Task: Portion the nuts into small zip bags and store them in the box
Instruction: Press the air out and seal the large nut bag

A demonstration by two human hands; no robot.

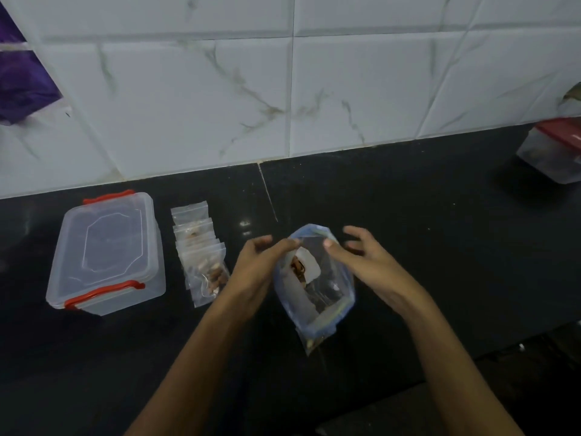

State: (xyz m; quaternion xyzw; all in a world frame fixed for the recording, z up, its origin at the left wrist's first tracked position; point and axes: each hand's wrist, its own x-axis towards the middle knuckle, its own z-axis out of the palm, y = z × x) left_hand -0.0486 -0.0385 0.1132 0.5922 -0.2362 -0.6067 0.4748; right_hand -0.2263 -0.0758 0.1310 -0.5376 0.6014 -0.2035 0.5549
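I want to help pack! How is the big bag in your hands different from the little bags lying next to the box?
The big bag has a blue zip edge and gapes open, gripped by the left hand; the little bags have clear edges and lie flat in an overlapping row. It is much larger than any little bag. Both are see-through plastic.

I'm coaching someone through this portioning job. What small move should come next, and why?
Probably reach the right hand into the large zip bag for nuts: the left hand pinches its rim open, the right hovers at the mouth holding nothing, and the box is latched.
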